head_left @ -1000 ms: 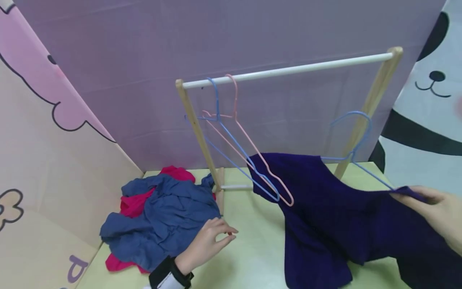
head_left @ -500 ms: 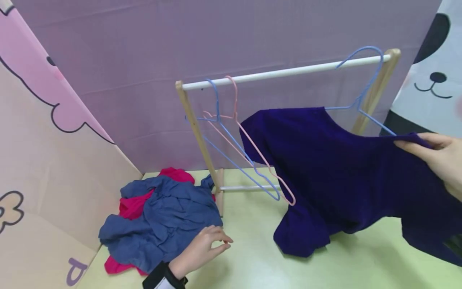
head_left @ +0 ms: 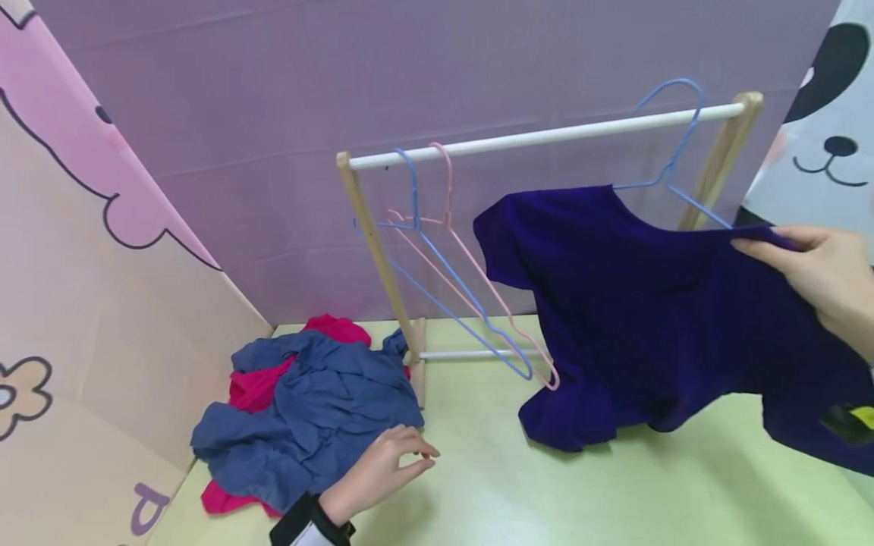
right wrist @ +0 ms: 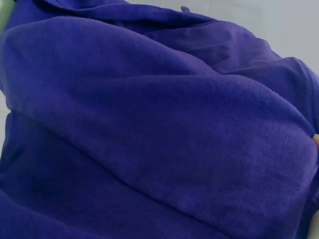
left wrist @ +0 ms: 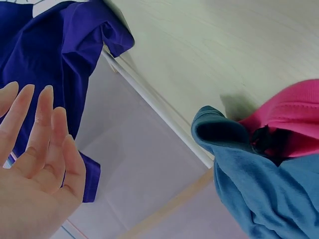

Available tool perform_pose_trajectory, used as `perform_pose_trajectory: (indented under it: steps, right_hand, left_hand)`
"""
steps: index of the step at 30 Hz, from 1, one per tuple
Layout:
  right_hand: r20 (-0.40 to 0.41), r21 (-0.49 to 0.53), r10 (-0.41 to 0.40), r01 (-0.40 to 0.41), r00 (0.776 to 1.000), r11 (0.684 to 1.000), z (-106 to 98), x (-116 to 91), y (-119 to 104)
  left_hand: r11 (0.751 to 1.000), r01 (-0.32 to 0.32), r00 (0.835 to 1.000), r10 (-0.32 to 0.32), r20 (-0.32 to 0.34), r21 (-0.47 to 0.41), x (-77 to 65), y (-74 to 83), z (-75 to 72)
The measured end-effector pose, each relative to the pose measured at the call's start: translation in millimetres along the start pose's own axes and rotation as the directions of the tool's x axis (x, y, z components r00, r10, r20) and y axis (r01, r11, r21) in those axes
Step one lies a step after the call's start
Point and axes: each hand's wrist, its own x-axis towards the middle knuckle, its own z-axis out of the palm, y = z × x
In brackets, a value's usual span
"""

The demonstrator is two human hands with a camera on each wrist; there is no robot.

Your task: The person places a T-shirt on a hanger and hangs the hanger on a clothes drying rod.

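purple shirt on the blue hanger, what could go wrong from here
The hook might miss or slip off the rail; I can't tell whether it is seated. The purple shirt could slide off its blue hanger, as only the right hand grips it, near one shoulder. It might also catch the pink hanger, which overlaps it in the head view.

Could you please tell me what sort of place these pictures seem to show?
It looks like a small staged corner for handling clothes: a clothes rack stands on a pale green surface, with a purple backdrop behind it and a cartoon panda panel to the right.
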Motion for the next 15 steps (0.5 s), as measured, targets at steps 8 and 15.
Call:
perform_pose_trajectory:
  steps: [8, 15]
  right_hand:
    - [0.022, -0.047, -0.002, 0.003, 1.0, 0.999, 5.1, 2.8, 5.3]
    - [0.038, -0.113, 0.021, -0.016, 0.999, 0.993, 4.5, 1.7, 14.4]
  left_hand:
    - [0.998, 0.05, 0.999, -0.049, 0.018, -0.047, -1.6, -0.8, 1.6]
    - [0.994, 0.087, 0.995, -0.085, 0.044, -0.062, -1.3, -0.8, 2.1]
